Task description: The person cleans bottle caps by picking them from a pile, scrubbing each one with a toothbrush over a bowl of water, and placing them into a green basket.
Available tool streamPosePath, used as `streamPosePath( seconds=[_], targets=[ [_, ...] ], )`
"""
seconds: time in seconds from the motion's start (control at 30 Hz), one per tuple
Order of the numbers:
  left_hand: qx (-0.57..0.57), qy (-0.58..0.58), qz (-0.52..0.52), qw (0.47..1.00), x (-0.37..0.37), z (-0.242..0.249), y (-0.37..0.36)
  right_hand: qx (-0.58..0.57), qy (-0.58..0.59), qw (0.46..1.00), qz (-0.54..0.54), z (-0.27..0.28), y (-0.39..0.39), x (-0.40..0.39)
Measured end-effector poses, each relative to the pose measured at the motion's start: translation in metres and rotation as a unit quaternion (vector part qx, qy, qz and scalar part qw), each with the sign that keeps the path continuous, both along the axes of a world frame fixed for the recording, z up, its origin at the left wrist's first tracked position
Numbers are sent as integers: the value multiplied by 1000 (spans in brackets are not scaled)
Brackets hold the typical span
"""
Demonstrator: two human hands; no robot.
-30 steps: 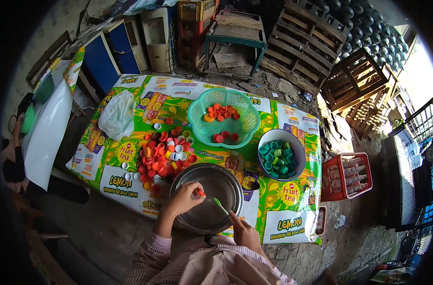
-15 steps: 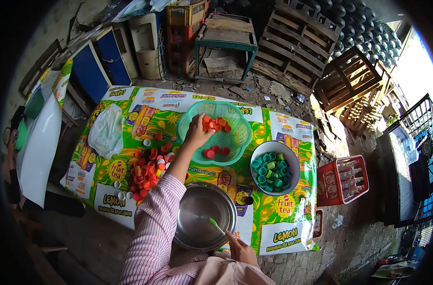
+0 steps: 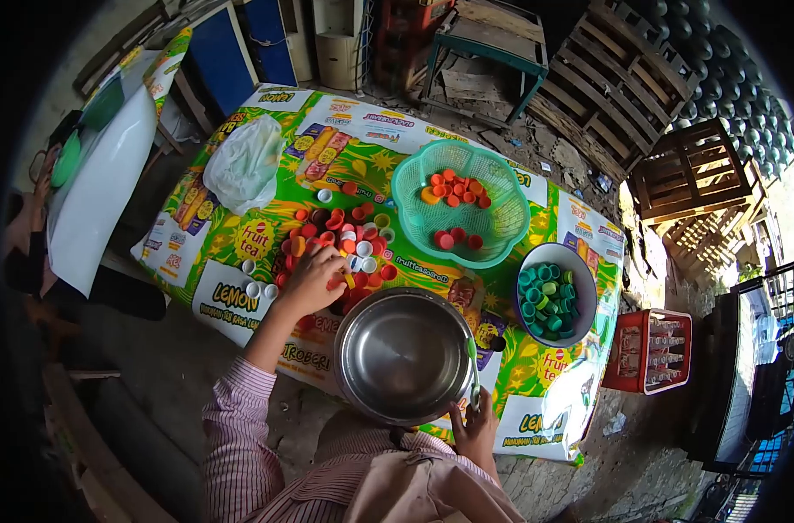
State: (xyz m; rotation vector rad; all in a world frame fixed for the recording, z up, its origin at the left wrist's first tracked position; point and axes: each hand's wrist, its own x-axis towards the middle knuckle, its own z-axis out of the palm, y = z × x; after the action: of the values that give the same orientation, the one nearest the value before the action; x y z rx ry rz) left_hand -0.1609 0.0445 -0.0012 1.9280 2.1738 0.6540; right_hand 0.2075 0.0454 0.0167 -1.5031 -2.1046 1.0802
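Note:
My left hand (image 3: 312, 281) is over the pile of red, orange and white bottle caps (image 3: 332, 228), its fingers bent around caps that they partly hide. A green plastic basket (image 3: 406, 196) holds red and orange caps in two groups. Beside the steel bowl (image 3: 401, 357), my right hand (image 3: 475, 427) has its fingers closed on a light-green spoon (image 3: 474, 370), which lies along the bowl's right rim. To the right, a white bowl (image 3: 580, 335) contains green caps.
A crumpled clear plastic bag (image 3: 244, 164) lies on the table's left part. A red crate of bottles (image 3: 628, 350) stands right of the table. Pallets (image 3: 619, 78) and a green-framed table (image 3: 488, 44) are behind. Part of another person shows at the far left.
My left hand has moved from the basket back to the pile of caps. The spoon has turned upright against the bowl's right side. The camera view has shifted.

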Motion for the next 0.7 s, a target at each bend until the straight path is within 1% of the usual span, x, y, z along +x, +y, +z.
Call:
streamPosePath(
  seconds=[0.07,0.13,0.17,0.2,0.23,0.27,0.33,0.5,0.57,0.67,0.7],
  targets=[
    [23,-14,31,999,9,-6,-18,-23,-5,1000,-11,-10,2,-6],
    [-4,-12,52,999,14,-11,-33,71,8,997,-16,-22,0,-12],
    [-18,-8,49,999,16,-13,-38,90,41,995,2,-24,1,-13],
    [-32,-4,46,998,18,-12,-41,90,42,995,5,-26,0,-13],
    [-13,17,42,999,23,-9,-44,91,48,995,1,-30,1,-12],
    [-29,17,41,999,28,-10,-46,93,54,994,-4,-32,1,-12],
    [-11,48,34,998,34,-28,-49,90,60,994,-13,-31,0,-14],
    [-6,57,83,995,46,-52,-47,81,47,995,-35,-35,-2,-10],
    [-4,50,89,995,45,-56,-45,82,49,994,-55,-40,-2,-5],
    [-3,55,94,994,43,-54,-44,75,67,992,-75,-30,-3,-3],
    [18,17,91,996,43,-51,-44,62,70,992,-80,-31,-2,-1]
  ],
)
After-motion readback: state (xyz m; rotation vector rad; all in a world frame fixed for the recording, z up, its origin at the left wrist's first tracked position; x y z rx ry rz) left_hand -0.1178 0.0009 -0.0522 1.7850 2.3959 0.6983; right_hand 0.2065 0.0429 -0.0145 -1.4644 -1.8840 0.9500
